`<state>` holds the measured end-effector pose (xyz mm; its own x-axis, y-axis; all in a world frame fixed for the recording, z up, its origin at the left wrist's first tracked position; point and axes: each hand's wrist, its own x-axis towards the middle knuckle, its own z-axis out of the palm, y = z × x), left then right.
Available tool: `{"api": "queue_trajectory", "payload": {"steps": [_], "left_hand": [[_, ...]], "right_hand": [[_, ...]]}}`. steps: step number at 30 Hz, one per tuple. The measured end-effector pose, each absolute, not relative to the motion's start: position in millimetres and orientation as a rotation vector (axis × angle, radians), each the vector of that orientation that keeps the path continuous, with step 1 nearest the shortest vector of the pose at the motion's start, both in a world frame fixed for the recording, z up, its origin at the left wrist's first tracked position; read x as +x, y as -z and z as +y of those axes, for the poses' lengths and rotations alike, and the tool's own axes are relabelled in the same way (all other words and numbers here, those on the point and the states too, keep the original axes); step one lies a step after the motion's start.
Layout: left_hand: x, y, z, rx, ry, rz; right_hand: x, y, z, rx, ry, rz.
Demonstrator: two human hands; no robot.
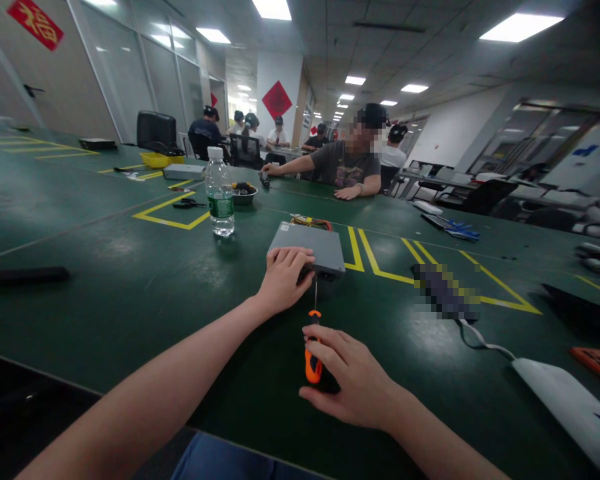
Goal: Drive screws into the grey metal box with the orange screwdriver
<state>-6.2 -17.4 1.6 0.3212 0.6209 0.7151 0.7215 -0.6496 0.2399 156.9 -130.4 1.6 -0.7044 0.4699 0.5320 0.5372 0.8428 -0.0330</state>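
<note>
A grey metal power supply unit [313, 245] lies on the green table, with coloured wires [314, 223] at its far side. My left hand [286, 277] grips its near left edge, fingers over the top and thumb at the near face. In my right hand [353, 377] is an orange and black screwdriver [314, 353], its handle held by the fingertips with the thumb lower down. The thin shaft points away from me at the unit's near face. Whether the tip sits in a screw is too small to tell.
Left of the unit stands a water bottle [221, 193], with a metal bowl [244, 193] behind it. A blurred-out phone-like object [443, 292] and a white cable-connected item [563, 400] lie at right. Across the green table [180, 320] sits a person [347, 167], arms on it.
</note>
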Motion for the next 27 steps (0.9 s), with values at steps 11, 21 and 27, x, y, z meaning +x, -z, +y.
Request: {"api": "queue_trajectory", "payload": {"steps": [11, 21, 27], "left_hand": [[-6.5, -3.2, -18.9, -2.454, 1.235, -1.246], [-6.7, -3.5, -19.2, -2.475, 1.212, -1.252], [-6.2, -4.0, -19.5, -2.467, 1.205, -1.264]], "right_hand": [[160.6, -2.9, -128.5, -0.592, 0.297, -2.411], [189.7, -16.8, -135.5, -0.557, 0.398, -2.349], [191.5, -16.9, -133.9, -0.571, 0.398, -2.354]]}}
